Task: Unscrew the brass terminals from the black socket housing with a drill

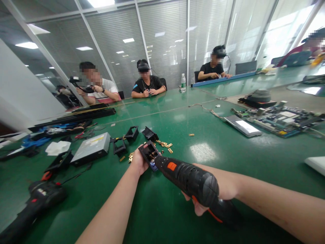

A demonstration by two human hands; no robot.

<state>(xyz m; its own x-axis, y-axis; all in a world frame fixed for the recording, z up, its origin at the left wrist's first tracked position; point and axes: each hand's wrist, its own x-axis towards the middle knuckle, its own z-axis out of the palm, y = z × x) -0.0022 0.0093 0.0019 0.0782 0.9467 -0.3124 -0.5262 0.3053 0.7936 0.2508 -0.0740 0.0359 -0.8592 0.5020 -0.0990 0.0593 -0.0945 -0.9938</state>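
My right hand is wrapped round a black electric screwdriver with an orange button. The tool's tip meets a small black plastic bracket. My left hand grips that bracket and holds it just above the green table. Several small brass plates lie scattered on the table right behind the bracket. Two more black brackets sit a little farther back.
A grey optical drive lies to the left, a second black drill at the near left. A circuit board and a silver drive sit at the right. Several people sit along the far side.
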